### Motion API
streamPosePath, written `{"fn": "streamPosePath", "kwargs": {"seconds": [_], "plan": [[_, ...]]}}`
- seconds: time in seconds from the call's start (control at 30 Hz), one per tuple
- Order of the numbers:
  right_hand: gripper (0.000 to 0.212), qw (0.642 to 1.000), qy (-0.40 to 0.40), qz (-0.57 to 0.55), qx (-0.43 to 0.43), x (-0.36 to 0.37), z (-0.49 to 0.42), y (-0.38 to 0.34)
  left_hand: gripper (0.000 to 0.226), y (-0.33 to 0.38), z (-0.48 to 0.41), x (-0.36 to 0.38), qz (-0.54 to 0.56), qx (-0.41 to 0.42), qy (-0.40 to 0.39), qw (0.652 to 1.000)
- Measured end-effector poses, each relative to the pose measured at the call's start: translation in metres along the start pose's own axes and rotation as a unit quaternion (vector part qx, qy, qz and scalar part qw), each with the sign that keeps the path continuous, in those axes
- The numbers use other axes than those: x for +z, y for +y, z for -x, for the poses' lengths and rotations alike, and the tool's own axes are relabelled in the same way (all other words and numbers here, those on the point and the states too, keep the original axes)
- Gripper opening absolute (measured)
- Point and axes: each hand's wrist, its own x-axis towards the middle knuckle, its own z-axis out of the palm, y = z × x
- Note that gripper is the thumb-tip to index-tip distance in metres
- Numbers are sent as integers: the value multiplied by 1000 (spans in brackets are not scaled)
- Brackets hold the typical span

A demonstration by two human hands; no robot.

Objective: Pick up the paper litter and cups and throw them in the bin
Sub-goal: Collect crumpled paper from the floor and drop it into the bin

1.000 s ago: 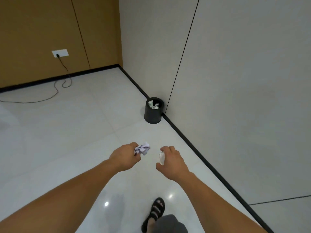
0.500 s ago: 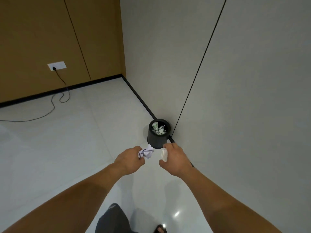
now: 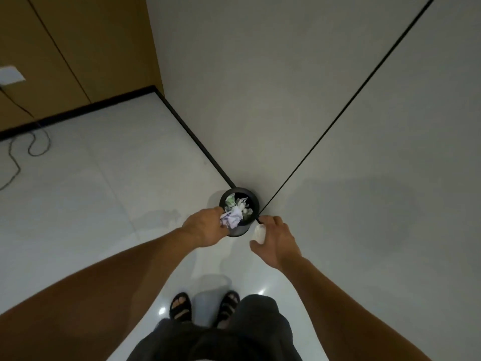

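Paper, crumpled into a white and lilac wad (image 3: 231, 218), sits pinched in the curled fingertips of the left hand (image 3: 203, 227) right over the near rim of the black round bin (image 3: 238, 230). Half a second ago this wad was short of the bin; now it overlaps the open mouth, above the white and green litter (image 3: 246, 207) already inside. The right hand (image 3: 277, 239) is just beside the bin's right side, with its thumb and fingers curled round a small white item (image 3: 259, 233); whether that is a cup or folded paper cannot be told. This hand has also come closer to the bin and is level with its wall rather than below it.

The bin stands on the glossy white tiled floor (image 3: 91, 191) at the floor's right edge, touching the black skirting (image 3: 195, 136) where a thin black seam (image 3: 338, 113) runs up the grey wall (image 3: 260, 87). Both sandalled feet (image 3: 181, 306) now show near the bottom, standing together close to the bin, with dark shorts (image 3: 221, 340) below them; earlier only a toe was visible.

At the far corner of the floor the grey wall meets a brown wood-panelled wall (image 3: 78, 48). A white socket (image 3: 10, 75) on it has slid to the left edge of the view, and its dark cable (image 3: 36, 144) loops across the floor.
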Motion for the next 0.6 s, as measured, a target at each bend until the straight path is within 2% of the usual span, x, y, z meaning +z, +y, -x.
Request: {"fn": "streamPosePath", "kwargs": {"seconds": [0.3, 0.47, 0.6], "plan": [[72, 998, -56, -26, 16, 20, -158, 25, 30, -4, -167, -9, 13, -49, -66, 996], [70, 996, -73, -34, 39, 55, -232, 51, 23, -26, -255, 25, 21, -66, -109, 992], [70, 990, -106, -37, 81, 108, -290, 77, 35, -57, -324, 71, 27, -64, -133, 989]]}}
